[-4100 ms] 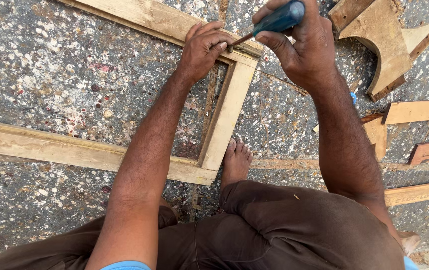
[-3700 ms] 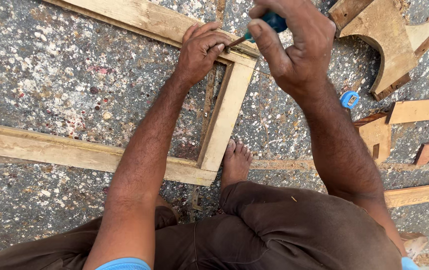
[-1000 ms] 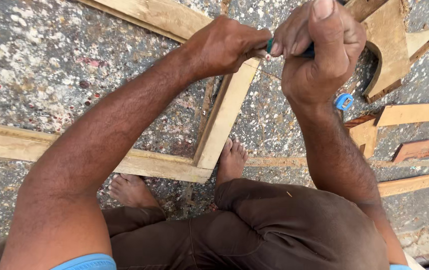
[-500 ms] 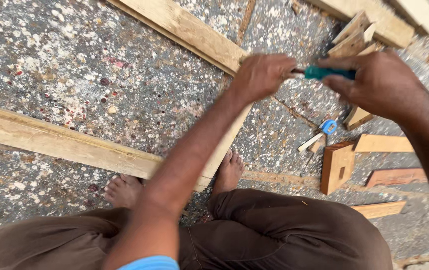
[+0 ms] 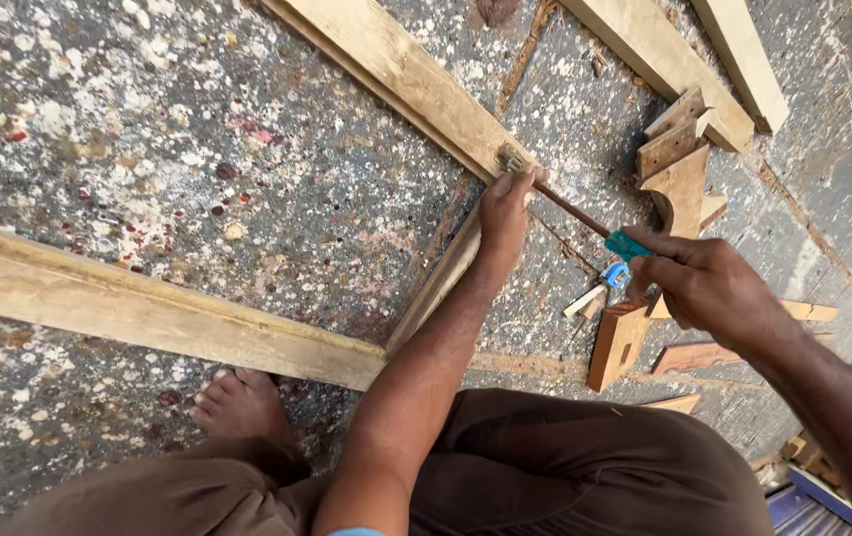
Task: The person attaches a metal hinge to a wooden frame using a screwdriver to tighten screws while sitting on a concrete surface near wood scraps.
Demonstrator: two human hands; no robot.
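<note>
Right grip point(image 5: 709, 283) around chisel point(image 5: 585, 220) handle

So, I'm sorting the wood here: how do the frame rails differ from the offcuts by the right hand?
The frame rails are long, pale and joined at a corner; the offcuts are short, darker, loose and scattered. The left hand rests on the frame corner; the right hand hovers over the offcuts with a teal-handled tool. Both lie on the speckled floor.
</note>
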